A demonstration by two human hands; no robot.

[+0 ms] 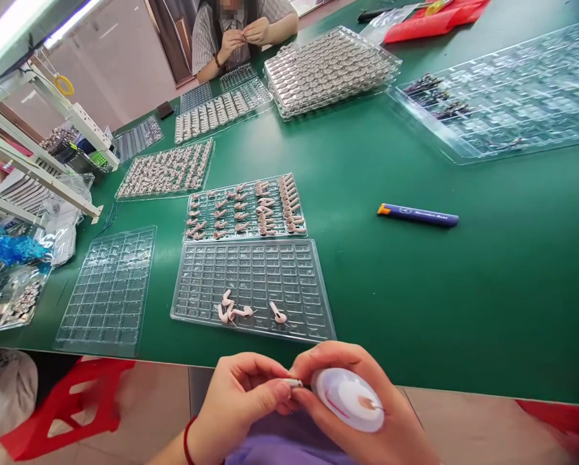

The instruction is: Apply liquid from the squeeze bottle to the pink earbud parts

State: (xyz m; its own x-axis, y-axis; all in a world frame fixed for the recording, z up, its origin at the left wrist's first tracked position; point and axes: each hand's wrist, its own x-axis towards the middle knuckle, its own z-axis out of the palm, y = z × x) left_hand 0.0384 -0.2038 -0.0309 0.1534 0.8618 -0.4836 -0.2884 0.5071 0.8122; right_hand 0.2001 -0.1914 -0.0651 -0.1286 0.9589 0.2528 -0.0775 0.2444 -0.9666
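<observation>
My left hand [238,397] is closed in a pinch on a small white part [294,383] just below the table's near edge. My right hand [361,413] touches that same part with its fingertips and cups a round white disc [350,398] with a pink mark. In front of the hands lies a clear compartment tray [255,287] holding a few pink earpiece-shaped parts [231,311]. Behind it a second clear tray [244,208] is partly filled with several of the same pink parts.
A blue pen [417,215] lies on the green table [463,290] to the right. An empty clear tray [110,290] sits left; more filled trays [330,68] stand farther back. Another person [241,32] works across the table. A red stool [61,403] stands lower left.
</observation>
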